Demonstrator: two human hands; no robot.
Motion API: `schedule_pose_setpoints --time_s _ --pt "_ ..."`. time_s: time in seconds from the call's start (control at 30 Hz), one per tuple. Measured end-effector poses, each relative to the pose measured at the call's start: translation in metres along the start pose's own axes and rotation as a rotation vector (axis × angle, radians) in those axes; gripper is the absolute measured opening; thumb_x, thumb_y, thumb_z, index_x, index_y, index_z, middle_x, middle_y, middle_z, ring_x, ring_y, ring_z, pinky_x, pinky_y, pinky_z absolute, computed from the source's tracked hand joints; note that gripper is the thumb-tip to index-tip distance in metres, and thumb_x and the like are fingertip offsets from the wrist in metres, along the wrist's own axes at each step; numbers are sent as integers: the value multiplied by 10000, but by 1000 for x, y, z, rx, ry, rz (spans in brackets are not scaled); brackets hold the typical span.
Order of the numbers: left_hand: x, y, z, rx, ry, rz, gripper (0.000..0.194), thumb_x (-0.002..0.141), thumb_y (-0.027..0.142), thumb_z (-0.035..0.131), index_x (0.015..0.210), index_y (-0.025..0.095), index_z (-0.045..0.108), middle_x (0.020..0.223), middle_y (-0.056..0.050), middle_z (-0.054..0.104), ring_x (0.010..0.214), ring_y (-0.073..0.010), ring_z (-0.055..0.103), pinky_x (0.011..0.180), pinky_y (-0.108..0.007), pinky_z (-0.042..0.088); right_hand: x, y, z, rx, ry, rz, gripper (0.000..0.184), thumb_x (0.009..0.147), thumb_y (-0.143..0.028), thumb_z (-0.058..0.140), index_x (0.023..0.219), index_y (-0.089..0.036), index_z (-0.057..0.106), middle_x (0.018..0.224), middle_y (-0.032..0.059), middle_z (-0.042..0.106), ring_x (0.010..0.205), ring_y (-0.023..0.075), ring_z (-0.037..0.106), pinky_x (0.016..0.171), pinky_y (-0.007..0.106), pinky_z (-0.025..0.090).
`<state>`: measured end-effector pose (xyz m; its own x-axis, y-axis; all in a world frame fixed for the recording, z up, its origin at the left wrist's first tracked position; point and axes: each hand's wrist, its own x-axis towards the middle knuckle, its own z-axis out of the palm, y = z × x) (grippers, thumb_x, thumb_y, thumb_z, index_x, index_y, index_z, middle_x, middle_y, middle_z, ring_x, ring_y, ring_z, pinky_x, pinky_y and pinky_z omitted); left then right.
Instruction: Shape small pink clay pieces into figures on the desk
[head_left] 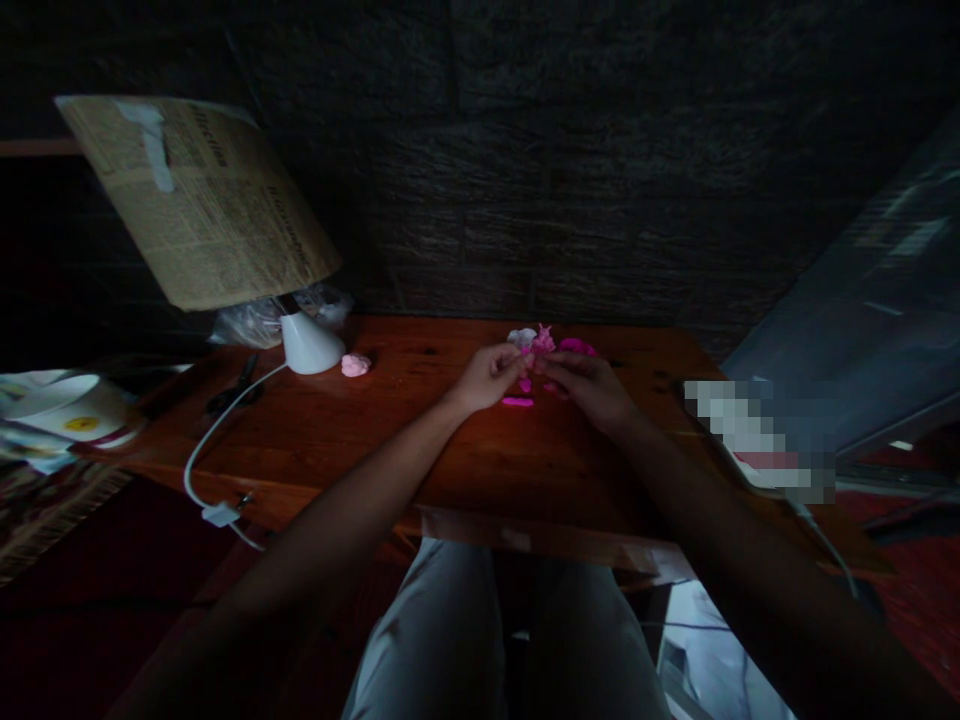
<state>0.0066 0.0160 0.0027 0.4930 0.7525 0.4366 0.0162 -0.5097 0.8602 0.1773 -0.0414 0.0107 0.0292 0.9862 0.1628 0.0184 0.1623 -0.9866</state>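
My left hand (489,378) and my right hand (594,386) meet above the wooden table, fingertips pinched close together. A small piece of pink modelling clay shows between the fingertips, though its shape is too small and dim to make out. Just behind the hands stands a lumpy pink clay piece (544,338), beside a whitish piece (520,337) on the left and a flat magenta piece (578,346) on the right. Below the fingers lies a thin magenta clay strip (517,402). A smaller magenta bit (525,384) sits partly hidden near the left fingertips.
Left on the table (352,440) are a lamp with a newspaper-covered shade (217,200), a pale pink clay lump (355,365) and dark scissors (234,390). A white cord (196,455) hangs over the front edge. A white tub (75,408) stands far left; a blurred-out device (750,440) lies right.
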Motion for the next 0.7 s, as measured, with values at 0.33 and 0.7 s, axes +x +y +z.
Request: schedule_pose_setpoints --time_s 0.33,0.7 --pt "-3 2 3 -128 -130 -119 541 852 662 569 732 135 598 535 37 479 456 -60 375 464 -217 274 0 0 -3 -5 -29 -44 398 628 -544 838 875 -234 802 772 4 718 621 106 552 556 243 428" --pt "-4 1 4 130 -46 32 422 937 512 516 719 153 556 605 23 488 566 -92 430 547 -233 332 -2 -2 0 41 -21 23 394 584 -540 855 803 -217 798 687 -8 653 578 88 516 524 229 391"
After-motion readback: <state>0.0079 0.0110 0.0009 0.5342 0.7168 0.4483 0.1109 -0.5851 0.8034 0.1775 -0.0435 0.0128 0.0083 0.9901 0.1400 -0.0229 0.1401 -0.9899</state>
